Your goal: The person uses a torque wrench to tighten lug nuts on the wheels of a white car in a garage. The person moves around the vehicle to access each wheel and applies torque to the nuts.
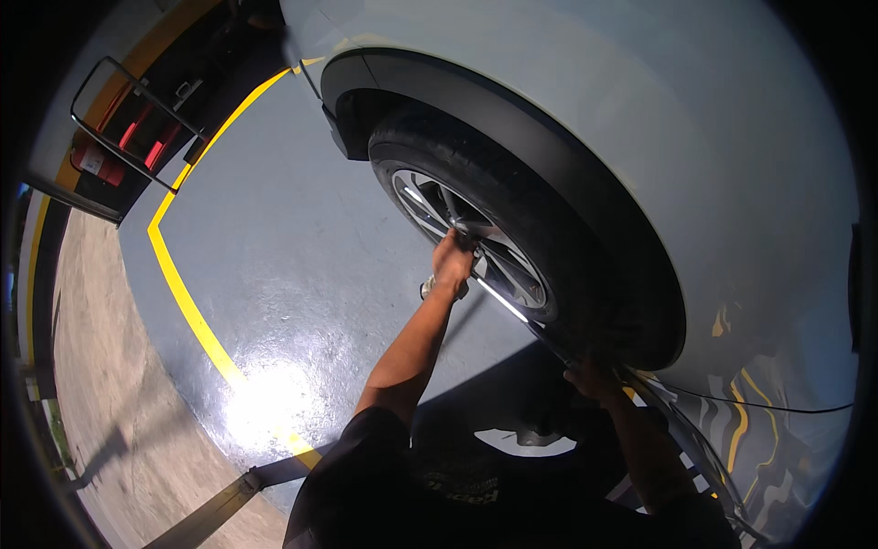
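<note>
At the middle of a car's alloy wheel (511, 257), my left hand (453, 262) is closed around the head end of a long metal-shafted wrench (504, 300). The wrench slants from the wheel hub down to the right. My right hand (595, 379), in deep shade, grips its dark handle end near the lower edge of the tyre. A black tyre (466, 151) surrounds the spokes, under a dark plastic wheel-arch trim (494, 103). My left hand hides the fitting where the wrench meets the wheel.
A pale car body panel (727, 171) fills the right side. A yellow line (195, 322) crosses the grey painted floor (302, 206). A red fire extinguisher (99, 165) and a metal-tube frame (123, 147) stand at upper left. A thin dark cable (768, 406) runs along the car at right.
</note>
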`<state>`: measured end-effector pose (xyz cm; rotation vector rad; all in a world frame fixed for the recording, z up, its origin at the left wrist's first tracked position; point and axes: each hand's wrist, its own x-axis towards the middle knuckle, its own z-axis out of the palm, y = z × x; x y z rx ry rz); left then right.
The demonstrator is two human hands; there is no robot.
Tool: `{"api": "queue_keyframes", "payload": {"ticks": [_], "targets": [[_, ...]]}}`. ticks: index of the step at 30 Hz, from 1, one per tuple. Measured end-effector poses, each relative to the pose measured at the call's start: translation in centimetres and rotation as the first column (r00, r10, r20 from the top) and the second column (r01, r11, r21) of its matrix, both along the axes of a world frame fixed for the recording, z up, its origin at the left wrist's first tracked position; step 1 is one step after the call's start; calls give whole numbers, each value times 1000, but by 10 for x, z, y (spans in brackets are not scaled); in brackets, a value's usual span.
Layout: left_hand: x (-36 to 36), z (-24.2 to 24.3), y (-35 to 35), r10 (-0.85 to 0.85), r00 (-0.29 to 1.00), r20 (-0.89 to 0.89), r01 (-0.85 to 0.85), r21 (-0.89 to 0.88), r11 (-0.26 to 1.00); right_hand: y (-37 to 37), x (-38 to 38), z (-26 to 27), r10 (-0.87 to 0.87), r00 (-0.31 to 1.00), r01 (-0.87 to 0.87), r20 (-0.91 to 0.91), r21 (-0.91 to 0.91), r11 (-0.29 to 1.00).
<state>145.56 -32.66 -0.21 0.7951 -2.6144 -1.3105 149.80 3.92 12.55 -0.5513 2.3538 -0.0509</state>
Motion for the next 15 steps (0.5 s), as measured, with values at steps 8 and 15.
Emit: {"api": "queue_keyframes", "payload": {"ticks": [8,15], "targets": [[4,6,-11,-187,970,155,225,-281,933,7,8,-63,-9,972,-52,-237,-248,967],[10,-11,-13,-109,982,153,155,-334,930,3,21,-108,-154,968,95,-197,-277,956]]}}
